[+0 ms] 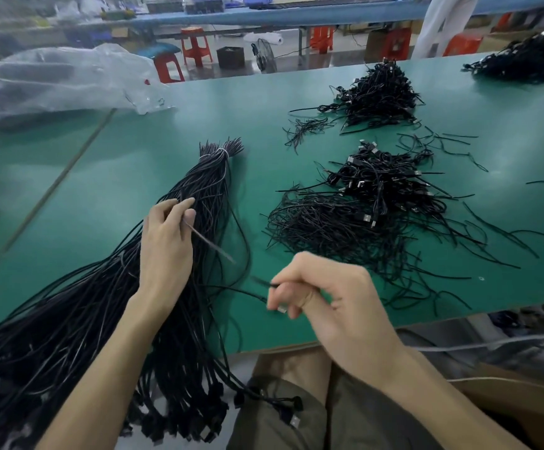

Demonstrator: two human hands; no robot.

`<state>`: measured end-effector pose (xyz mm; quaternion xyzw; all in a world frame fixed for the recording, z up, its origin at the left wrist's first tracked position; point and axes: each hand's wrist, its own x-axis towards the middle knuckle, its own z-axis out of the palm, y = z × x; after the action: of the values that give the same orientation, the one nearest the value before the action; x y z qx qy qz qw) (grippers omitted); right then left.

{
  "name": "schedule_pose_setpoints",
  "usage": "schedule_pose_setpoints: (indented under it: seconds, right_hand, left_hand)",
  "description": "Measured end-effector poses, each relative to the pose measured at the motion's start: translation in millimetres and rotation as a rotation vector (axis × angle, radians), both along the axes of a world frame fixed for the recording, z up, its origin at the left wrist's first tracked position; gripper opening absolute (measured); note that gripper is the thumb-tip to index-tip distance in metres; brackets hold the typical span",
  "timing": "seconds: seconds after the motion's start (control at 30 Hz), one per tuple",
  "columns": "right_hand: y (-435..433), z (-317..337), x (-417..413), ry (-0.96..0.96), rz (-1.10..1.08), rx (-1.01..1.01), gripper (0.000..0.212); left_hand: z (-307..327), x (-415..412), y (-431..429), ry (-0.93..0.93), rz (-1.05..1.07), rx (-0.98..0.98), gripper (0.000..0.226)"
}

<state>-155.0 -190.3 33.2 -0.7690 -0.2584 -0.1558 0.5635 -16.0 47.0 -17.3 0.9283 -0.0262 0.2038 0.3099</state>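
Green worktable; blue bench behind; orange stools on grey floor; clear plastic bag left.

One tied bundle of long black cables lay at the near left edge of the green table surface. Coiled black cables formed three heaps: the middle heap, the far-edge heap and the far-right-corner heap. One clear plastic bag occupied the far left corner. The left hand held one thin black tie; the right hand held one black cable.
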Motion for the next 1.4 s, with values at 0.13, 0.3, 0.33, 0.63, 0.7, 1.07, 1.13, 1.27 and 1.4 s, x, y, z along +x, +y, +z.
schedule_pose_setpoints:
  seconds: [0.13, 0.3, 0.33, 0.63, 0.7, 1.07, 1.13, 1.27, 1.4]
  right_hand:
    - [-19.1, -14.3, 20.8, 0.108, -0.188, 0.015, 0.024]
    - [-23.3, -41.2, 42.8, 0.287, -0.226, -0.003, 0.022]
    - [-22.6, -45.2, 46.6, 0.320, -0.217, -0.023, 0.021]
    - [-23.1, -52.1, 63.3, 0.450, -0.205, -0.095, 0.019]
    - [-25.5, -48.2, 63.5, 0.454, -0.134, -0.106, 0.031]
    - [-3.1, -40.0, 60.2, 0.256, -0.021, -1.133, 0.091]
    - [-6.9, -35.7, 66.7, 0.522, 0.174, -0.791, 0.091]
    - [-10.7, -32.5, 74.7, 0.662, 0.301, -0.394, 0.090]
    - [3.0, -39.4, 91.9, 0.627, -0.001, -0.224, 0.067]
  left_hand:
    - [16.2, -2.9, -4.0, -0.061, -0.001, 0.126, 0.036]
    - [40.3, -8.2, -12.0, -0.135, -0.043, 0.181, 0.042]
    - [41.8, -8.4, -14.1, -0.137, -0.047, 0.187, 0.044]
    - [26.5, -7.3, -11.9, 0.163, -0.354, 0.441, 0.029]
    - [33.8, -4.1, -2.6, 0.281, -0.449, 0.384, 0.025]
    - [113.4, 25.1, 23.0, 0.510, -0.227, 0.615, 0.067]
    - [100.8, 51.7, 1.8, 0.310, -0.184, 0.472, 0.043]
    - [53.1, 91.7, -39.8, 0.495, -0.111, 0.635, 0.107]
    - [19.6, 120.6, -48.7, 0.522, -0.030, 0.723, 0.128]
